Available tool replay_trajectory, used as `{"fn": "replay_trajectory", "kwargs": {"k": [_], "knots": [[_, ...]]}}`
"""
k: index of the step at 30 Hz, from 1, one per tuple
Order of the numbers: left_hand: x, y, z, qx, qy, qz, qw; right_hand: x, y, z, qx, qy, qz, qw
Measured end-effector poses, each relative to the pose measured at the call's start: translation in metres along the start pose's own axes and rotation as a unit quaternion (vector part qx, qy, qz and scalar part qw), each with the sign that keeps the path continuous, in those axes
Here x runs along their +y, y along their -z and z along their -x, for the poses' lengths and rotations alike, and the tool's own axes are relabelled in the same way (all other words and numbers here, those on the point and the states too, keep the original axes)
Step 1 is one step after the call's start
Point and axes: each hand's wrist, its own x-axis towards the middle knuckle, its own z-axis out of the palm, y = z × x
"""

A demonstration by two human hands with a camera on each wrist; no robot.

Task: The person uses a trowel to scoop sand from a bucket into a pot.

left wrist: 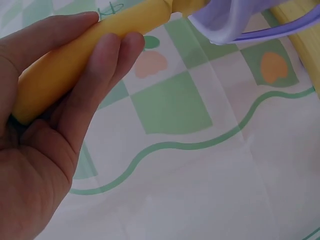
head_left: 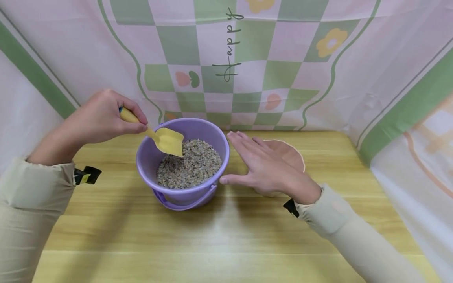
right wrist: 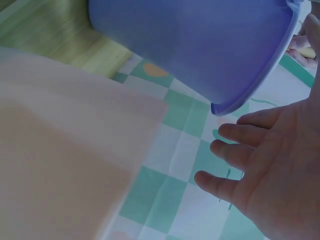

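A purple bucket, part-filled with speckled coarse sand, stands on the table in the head view. My left hand holds a yellow toy shovel by its handle, blade inside the bucket above or touching the sand; which one I cannot tell. In the left wrist view the thumb and fingers wrap the yellow handle. To the right of the bucket is my right hand, fingers extended and thumb spread, holding nothing. The right wrist view shows its fingers close to the bucket's rim, apparently apart from it.
Partly hidden behind the right hand sits a pinkish bowl-like thing with a scalloped pale edge. The bucket's handle hangs down at the front. A checked green and white cloth hangs behind the wooden table.
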Motion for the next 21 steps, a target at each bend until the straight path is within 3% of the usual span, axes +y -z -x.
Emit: {"fn": "replay_trajectory", "kwargs": {"k": [9, 21], "knots": [[0.0, 0.003, -0.002, -0.021, -0.031, -0.048, 0.9982, -0.002, -0.001, -0.007, 0.001, 0.001, -0.001, 1.0], [0.0, 0.002, -0.006, -0.05, -0.034, -0.08, 0.995, -0.007, -0.005, -0.012, -0.006, -0.01, 0.005, 0.9999]]}}
